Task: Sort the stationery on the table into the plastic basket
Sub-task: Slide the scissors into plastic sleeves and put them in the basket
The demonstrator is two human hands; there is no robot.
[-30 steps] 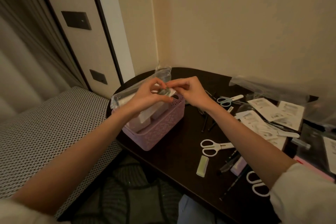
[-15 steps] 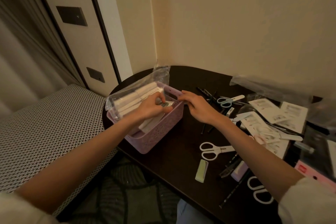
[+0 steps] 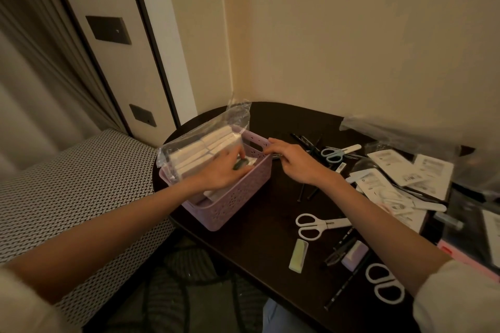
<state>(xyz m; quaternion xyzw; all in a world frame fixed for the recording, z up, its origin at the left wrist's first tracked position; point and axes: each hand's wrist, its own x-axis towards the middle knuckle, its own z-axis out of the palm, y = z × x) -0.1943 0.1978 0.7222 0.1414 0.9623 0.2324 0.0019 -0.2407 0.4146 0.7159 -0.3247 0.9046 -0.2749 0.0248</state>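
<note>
- While the lilac perforated plastic basket (image 3: 238, 197) sits at the left end of the dark oval counter (image 3: 259, 246), both hands meet over it.
- Inside the basket, the left hand (image 3: 221, 170) has its fingers curled round a small dark greenish object (image 3: 240, 164); what that object is cannot be told.
- Just behind that hand, a clear plastic bag of long white sticks (image 3: 200, 149) stands in the basket, its top rising above the far rim.
- Resting on the basket's right rim, the right hand (image 3: 295, 162) has its fingers bent and touching the edge; whether it pinches anything is not clear.
- Beyond the right hand, blue-handled scissors (image 3: 334, 153) lie among thin black pens (image 3: 308, 143).
- Near the right forearm, on its basket side, white-handled scissors (image 3: 313, 225) lie flat on the counter.
- Nearer the front edge, a pale green eraser block (image 3: 298, 254) lies by itself, with a lilac block (image 3: 354, 254) and a dark clip beside it.
- At the lower right, a second pair of white scissors (image 3: 385, 282) is partly hidden by the right sleeve, and a black pen (image 3: 343, 289) lies next to it.
- Farther right, white printed packets (image 3: 405, 170) and crumpled clear plastic wrapping (image 3: 405, 132) cover the counter.
- Left of the counter stands a seat with a black-and-white woven pattern (image 3: 75, 192).
</note>
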